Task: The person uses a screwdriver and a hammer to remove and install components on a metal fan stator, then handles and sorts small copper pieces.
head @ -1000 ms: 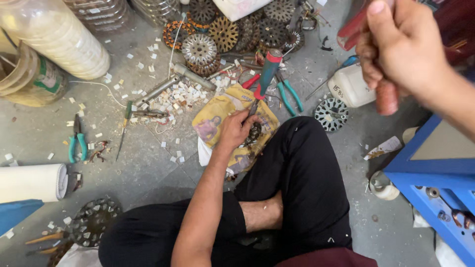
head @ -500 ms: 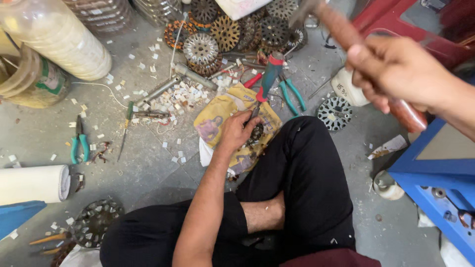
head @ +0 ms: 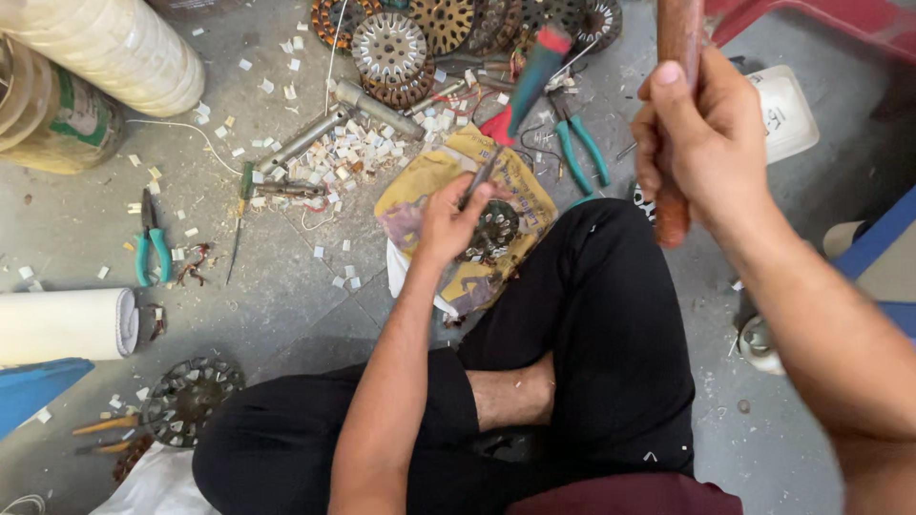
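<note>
I sit cross-legged on a grey floor. My left hand holds a thin metal rod upright against a round slotted metal core that lies on a yellow printed sheet. My right hand is raised near the camera, gripped around a reddish wooden handle whose top runs out of the frame. The handle hangs above my right knee, apart from the core.
Several round slotted metal cores lie at the top, with teal-handled pliers, a red-and-teal tool and white scraps. More teal pliers, a white roll and a tape stack are left. A white container sits right.
My right hand, first raised without a visible tool, then shows the wooden handle and has swung in and down toward the centre. My left hand stays on the rod at the core.
</note>
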